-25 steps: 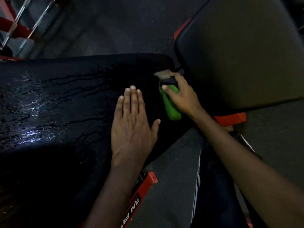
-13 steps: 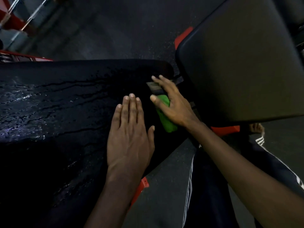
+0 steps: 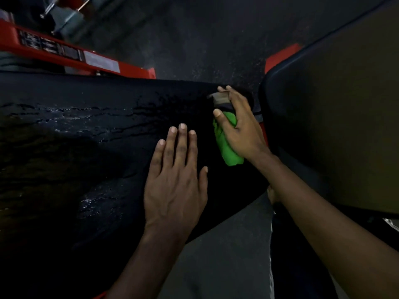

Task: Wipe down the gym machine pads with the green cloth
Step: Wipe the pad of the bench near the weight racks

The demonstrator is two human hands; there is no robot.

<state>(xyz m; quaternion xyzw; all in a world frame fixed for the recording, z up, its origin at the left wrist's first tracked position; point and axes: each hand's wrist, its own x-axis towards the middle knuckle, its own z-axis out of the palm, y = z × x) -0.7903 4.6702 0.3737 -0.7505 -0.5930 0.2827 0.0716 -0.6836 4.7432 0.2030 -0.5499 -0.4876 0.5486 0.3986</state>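
Cloth (image 3: 227, 145) half hidden under right hand (image 3: 240, 131); grey item (image 3: 220, 99) unidentifiable.

Dim, murky frame, faint glints on the wet pad (image 3: 86, 126), soft blur, edges seemingly bowed

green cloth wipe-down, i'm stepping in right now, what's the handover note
Left hand: flat, fingers straight, resting on the black pad.
Right hand: grips the bunched green cloth at the pad's right end, along with a grey-tipped item I cannot identify.
Done: the black pad shows wet streaks over much of its surface.
Left: the end of the pad by the hands, then the second pad to the right, which shows no wet sheen.
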